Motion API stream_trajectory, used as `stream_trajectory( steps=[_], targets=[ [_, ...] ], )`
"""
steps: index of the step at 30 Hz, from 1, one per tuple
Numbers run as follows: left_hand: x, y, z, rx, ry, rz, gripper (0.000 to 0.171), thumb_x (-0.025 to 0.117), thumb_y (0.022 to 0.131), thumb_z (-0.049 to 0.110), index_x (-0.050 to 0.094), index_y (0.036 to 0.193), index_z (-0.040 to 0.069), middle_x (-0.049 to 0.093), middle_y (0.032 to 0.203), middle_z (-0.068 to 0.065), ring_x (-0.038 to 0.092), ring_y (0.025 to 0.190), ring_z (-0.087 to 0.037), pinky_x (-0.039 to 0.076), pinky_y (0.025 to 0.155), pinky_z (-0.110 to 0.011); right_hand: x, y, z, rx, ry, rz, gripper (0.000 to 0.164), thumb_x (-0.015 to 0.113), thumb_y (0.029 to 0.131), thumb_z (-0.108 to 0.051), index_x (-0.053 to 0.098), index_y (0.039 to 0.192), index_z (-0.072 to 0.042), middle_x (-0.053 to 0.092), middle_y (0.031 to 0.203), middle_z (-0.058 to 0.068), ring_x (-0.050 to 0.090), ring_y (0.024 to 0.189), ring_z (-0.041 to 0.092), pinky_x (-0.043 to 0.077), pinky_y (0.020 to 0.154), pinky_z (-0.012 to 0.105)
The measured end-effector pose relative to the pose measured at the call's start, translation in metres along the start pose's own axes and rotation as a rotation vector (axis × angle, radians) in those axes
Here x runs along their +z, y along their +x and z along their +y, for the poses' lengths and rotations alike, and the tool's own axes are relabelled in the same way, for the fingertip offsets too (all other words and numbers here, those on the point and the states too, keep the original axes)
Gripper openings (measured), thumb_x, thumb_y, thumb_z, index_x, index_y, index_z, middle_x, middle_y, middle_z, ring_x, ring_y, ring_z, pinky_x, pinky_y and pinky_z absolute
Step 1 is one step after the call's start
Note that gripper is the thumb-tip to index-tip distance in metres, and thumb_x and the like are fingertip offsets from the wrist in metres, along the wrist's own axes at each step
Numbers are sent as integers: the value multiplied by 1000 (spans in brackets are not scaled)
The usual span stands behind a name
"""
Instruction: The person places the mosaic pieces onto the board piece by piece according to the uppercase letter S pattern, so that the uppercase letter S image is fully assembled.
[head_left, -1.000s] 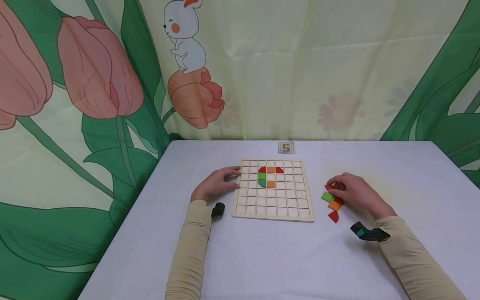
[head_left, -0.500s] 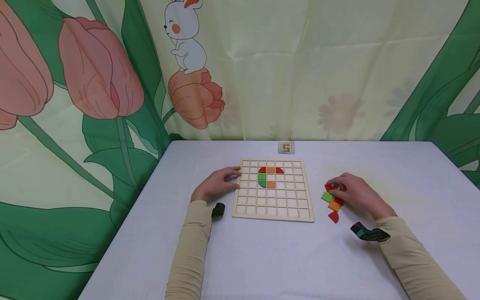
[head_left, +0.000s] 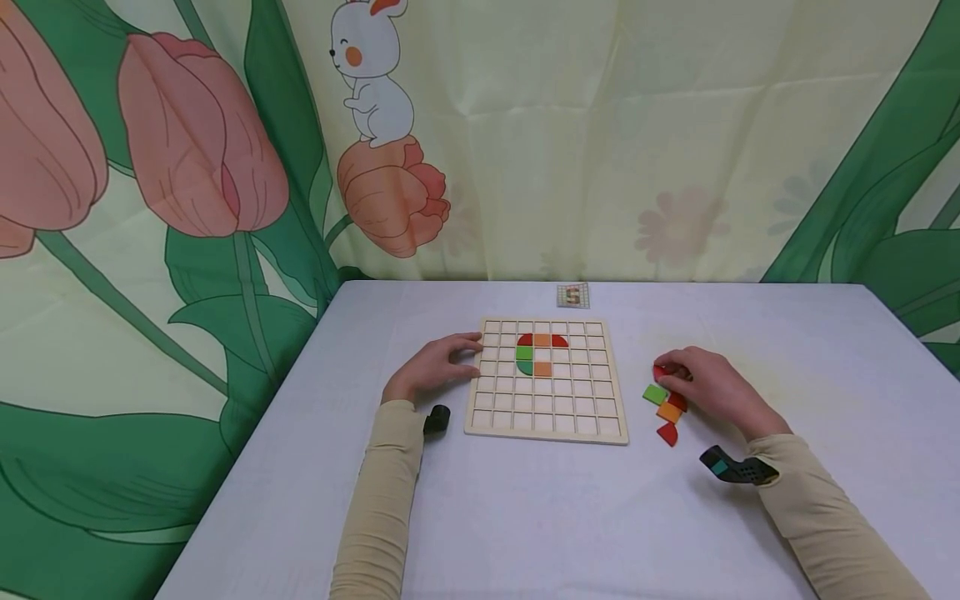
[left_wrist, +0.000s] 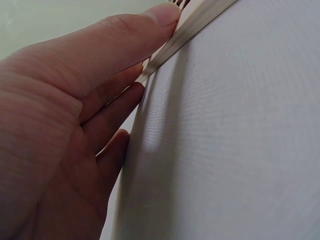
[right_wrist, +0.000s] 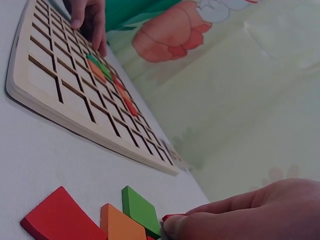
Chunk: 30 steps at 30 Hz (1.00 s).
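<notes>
Tiles point(head_left: 669, 412) beside right fingers point(right_wrist: 230, 205) clamped on red piece point(head_left: 659, 373), left fingers point(head_left: 463, 338) apart against board point(head_left: 585, 404), card point(head_left: 573, 296) beyond.

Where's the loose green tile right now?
In the head view, the loose green tile lies on the table, right of the grid board, between the red piece pinched by the right hand and an orange tile.

Behind the white surface point(head_left: 562, 517) we see a creased, pale curtain point(head_left: 570, 133) printed with large pink tulips point(head_left: 202, 150) at left, green leaves point(head_left: 281, 108) on both sides, faint flowers point(head_left: 678, 225), and a white rabbit point(head_left: 382, 96) (orange-cheeked, we notice) atop an orange-pink bloom point(head_left: 390, 196).
</notes>
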<state>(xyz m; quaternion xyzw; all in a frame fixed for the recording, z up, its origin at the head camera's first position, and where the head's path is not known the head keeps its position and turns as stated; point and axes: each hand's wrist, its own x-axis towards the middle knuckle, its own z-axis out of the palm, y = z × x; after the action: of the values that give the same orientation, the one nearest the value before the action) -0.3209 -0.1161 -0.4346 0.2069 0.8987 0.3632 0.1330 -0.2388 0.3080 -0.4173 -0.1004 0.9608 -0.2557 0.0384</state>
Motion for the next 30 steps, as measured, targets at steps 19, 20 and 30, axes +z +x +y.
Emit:
stream_trajectory(
  steps=[19,20,30],
  targets=[
    [-1,2,-1,-8,10,-6,50,76,87,30,61,133,17,42,150,12,30,142,-11,28,115,-34,17,25,-60,-152,3,3,34,71,90,-14,66,119,2,63,101,10,56,88,23,52,77,37],
    [-1,2,-1,-5,8,-5,50,76,87,30,61,133,16,42,150,11,30,142,-11,28,116,-35,19,28,-64,-176,-2,-3,32,71,90,-13,67,117,2,63,101,10,57,88,23,52,77,38],
    [-2,3,-2,-7,0,-11,50,76,87,30,61,133,17,42,151,12,30,143,-11,27,116,-34,43,48,-95,-272,-37,-29,20,72,88,-10,70,106,-1,63,94,7,56,85,20,52,76,35]
  ],
)
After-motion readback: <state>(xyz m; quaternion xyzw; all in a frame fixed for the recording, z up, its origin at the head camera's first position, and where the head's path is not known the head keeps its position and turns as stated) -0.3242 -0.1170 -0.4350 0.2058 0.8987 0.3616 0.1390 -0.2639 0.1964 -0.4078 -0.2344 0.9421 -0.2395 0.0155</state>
